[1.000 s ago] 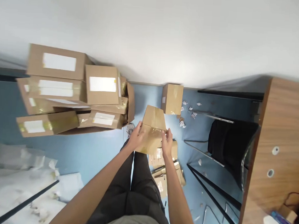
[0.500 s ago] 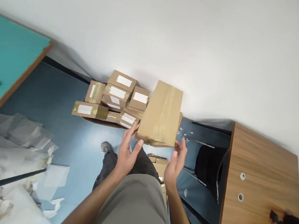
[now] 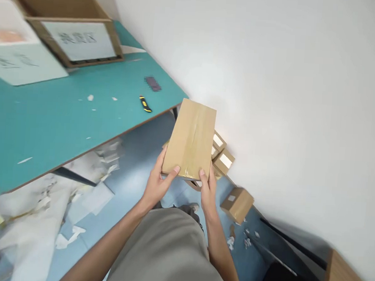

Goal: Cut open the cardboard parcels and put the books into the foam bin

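Observation:
A taped brown cardboard box (image 3: 192, 136) is held up in front of me, between both hands. My left hand (image 3: 161, 177) grips its near left corner, thumb on the top face. At the near right corner, my right hand (image 3: 207, 186) has its thumb on the top edge and its fingers along the side. Clear tape runs lengthwise down the middle of the box. Partly hidden behind it are smaller boxes with white labels (image 3: 226, 161) by the wall.
To the left stands a teal table (image 3: 65, 112) with a black and yellow cutter (image 3: 145, 104), an open carton (image 3: 116, 53) and a white bin (image 3: 30, 65). A box (image 3: 238, 205) and scraps lie on the floor. White packing material (image 3: 39, 224) spreads below the table.
The view has swung left, bringing more of the teal table into sight. My right hand, loosely open beside the box before, has closed on it.

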`<state>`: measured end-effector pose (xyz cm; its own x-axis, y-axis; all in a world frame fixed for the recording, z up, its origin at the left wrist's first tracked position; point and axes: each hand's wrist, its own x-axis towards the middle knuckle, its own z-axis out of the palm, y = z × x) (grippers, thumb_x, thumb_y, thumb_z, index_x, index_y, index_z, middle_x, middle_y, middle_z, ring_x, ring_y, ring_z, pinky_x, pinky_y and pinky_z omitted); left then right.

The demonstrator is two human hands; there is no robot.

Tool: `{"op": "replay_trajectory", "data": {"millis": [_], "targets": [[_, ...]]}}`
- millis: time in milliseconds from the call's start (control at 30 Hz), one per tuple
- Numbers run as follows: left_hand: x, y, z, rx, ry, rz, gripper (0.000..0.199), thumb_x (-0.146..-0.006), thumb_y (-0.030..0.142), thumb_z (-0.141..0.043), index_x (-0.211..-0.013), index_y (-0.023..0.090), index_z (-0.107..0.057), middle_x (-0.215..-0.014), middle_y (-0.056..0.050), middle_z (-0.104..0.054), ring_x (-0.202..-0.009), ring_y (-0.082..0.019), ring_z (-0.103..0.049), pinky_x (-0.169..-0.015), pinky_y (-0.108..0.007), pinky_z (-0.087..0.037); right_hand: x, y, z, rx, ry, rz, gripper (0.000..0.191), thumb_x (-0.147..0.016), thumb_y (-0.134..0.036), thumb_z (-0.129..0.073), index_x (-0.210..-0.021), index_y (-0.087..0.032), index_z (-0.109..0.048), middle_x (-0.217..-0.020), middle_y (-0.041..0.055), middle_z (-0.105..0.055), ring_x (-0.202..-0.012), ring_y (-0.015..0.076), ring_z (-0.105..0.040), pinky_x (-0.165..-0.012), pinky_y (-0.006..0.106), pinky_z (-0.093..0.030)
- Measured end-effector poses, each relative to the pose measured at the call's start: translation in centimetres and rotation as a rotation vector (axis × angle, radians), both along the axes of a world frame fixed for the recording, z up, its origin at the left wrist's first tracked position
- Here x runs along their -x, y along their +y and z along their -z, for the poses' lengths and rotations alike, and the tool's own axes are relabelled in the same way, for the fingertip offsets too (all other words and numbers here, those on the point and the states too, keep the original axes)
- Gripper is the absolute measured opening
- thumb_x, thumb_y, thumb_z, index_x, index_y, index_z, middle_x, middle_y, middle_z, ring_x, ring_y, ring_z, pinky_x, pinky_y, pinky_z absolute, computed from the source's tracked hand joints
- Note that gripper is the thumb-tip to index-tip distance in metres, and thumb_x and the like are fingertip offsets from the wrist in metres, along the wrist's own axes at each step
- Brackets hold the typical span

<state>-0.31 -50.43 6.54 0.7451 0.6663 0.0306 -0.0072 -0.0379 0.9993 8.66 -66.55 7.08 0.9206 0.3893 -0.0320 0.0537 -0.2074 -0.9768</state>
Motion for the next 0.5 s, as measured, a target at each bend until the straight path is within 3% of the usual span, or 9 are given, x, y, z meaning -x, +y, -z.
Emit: {"op": "replay_trajectory", "data": {"millis": [67, 133, 200, 267, 400, 500], "targets": [[2.6, 4.7, 0.4, -0.058, 0.008, -0.136, 0.082, -0.096, 0.048, -0.077, -0.168, 0.032, -0.041, -0.174, -0.006, -0.041, -0.16, -0.031, -0.039, -0.135, -0.048, -0.03, 0.1, 5.6, 0.3, -0.061, 0.067, -0.182, 0.07, -0.105, -0.062, -0.054, -0.169, -0.034, -0.041, -0.171, 0.0002, -0.046, -0.161, 0.0272, -0.038, -0.135, 0.052, -0.03], [5.1, 9.0, 1.3, -0.092, 0.025, -0.257, 0.084, -0.095, 0.05, -0.077, -0.168, 0.031, -0.041, -0.174, -0.007, -0.04, -0.161, -0.032, -0.039, -0.134, -0.049, -0.031, 0.2, 11.1, 1.0, -0.054, 0.195, -0.382, 0.076, -0.102, -0.067, -0.057, -0.17, -0.037, -0.038, -0.171, -0.0006, -0.045, -0.158, 0.0299, -0.043, -0.127, 0.056, -0.043], [7.7, 12.8, 2.7, -0.108, 0.041, -0.37, 0.086, -0.093, 0.052, -0.078, -0.167, 0.029, -0.041, -0.174, -0.01, -0.041, -0.16, -0.032, -0.039, -0.134, -0.049, -0.031, 0.9, 16.4, 2.0, -0.015, 0.34, -0.548, 0.081, -0.098, -0.071, -0.06, -0.17, -0.042, -0.036, -0.172, -0.0016, -0.043, -0.152, 0.0328, -0.049, -0.113, 0.059, -0.056], [10.5, 16.0, 4.4, -0.103, 0.057, -0.475, 0.089, -0.092, 0.054, -0.079, -0.167, 0.027, -0.041, -0.172, -0.011, -0.043, -0.16, -0.033, -0.04, -0.134, -0.049, -0.031, 2.3, 21.1, 3.0, 0.014, 0.434, -0.672, 0.084, -0.095, -0.072, -0.063, -0.169, -0.045, -0.035, -0.172, -0.0014, -0.044, -0.147, 0.0333, -0.054, -0.106, 0.06, -0.061], [16.1, 21.2, 7.7, -0.006, 0.112, -0.577, 0.096, -0.089, 0.056, -0.081, -0.168, 0.023, -0.037, -0.169, -0.015, -0.047, -0.155, -0.033, -0.047, -0.13, -0.049, -0.037, 6.5, 28.0, 3.5, 0.038, 0.376, -0.821, 0.069, -0.101, -0.065, -0.063, -0.164, -0.044, -0.043, -0.161, 0.0007, -0.057, -0.142, 0.0304, -0.058, -0.108, 0.058, -0.058], [18.9, 25.1, 8.9, 0.019, 0.16, -0.555, 0.105, -0.082, 0.051, -0.088, -0.167, 0.02, -0.035, -0.166, -0.017, -0.051, -0.151, -0.032, -0.052, -0.127, -0.047, -0.041, 8.7, 31.4, 2.2, 0.052, 0.275, -0.866, 0.053, -0.104, -0.051, -0.067, -0.151, -0.028, -0.059, -0.151, 0.0084, -0.063, -0.132, 0.0304, -0.064, -0.106, 0.054, -0.058]]}}
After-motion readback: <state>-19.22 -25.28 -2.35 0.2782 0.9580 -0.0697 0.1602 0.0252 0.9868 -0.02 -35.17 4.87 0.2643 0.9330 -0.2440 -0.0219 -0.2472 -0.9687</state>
